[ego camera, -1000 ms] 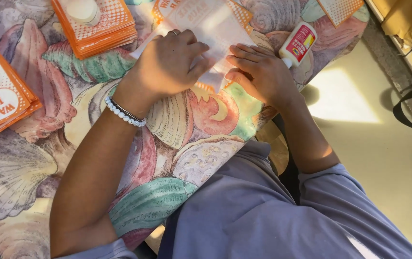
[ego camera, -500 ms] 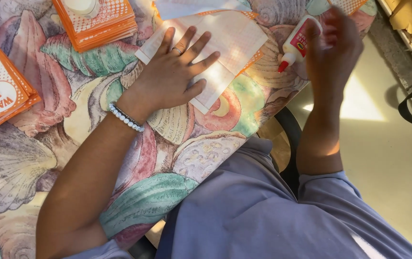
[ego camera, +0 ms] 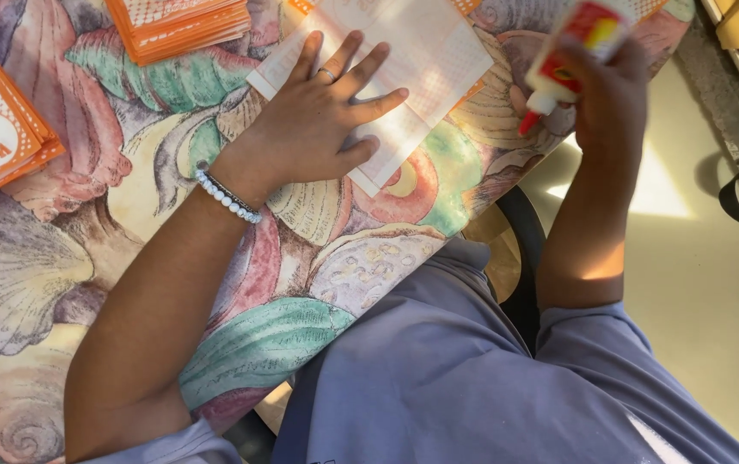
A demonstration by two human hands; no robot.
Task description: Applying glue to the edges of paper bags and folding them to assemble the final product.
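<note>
The left hand (ego camera: 322, 129) lies spread, pressing the flat white paper sheet (ego camera: 404, 64) onto the seashell-patterned tablecloth (ego camera: 111, 198). The right hand (ego camera: 610, 99) grips a tilted white red-tipped glue bottle (ego camera: 563, 56). Orange-edged card stacks (ego camera: 184, 26) lie near.

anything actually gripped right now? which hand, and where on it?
The right hand grips a glue bottle around its body, red tip down. The left hand only presses flat on the paper sheet.

Right hand (ego camera: 610, 94) lifted glue bottle (ego camera: 563, 51) (nozzle tipped down).
</note>
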